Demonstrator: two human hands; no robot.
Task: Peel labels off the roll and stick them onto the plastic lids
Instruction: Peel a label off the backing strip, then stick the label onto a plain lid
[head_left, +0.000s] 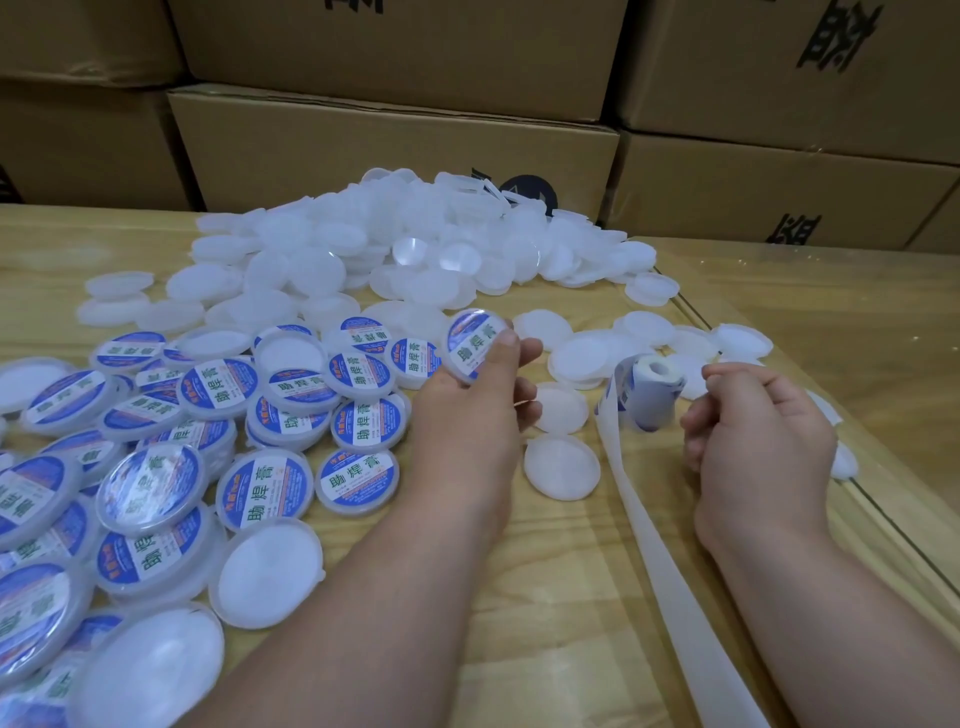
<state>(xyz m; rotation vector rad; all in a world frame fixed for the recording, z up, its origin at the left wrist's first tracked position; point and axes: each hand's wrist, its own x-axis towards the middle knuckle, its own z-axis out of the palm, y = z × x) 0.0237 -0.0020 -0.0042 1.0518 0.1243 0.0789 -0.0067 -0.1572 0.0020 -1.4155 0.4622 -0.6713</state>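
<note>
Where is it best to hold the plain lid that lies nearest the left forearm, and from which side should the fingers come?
Pinch the plain lid at its raised rim on its near-right side, coming from above. It lies flat on the table, apart from its neighbours, and that side is free; the backing strip passes just beyond.

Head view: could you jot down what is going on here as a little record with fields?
Left hand: holds a labelled lid above the table, thumb on its face
Right hand: fingers curled beside the label roll; whether it grips the roll, cannot tell
Backing strip: empty, trails from the roll toward the camera
Labelled lids: spread at left, blue and white stickers
Plain lids: heaped at the back, a few loose near the hands
Table: light wood
Cardboard boxes: stacked behind
</note>
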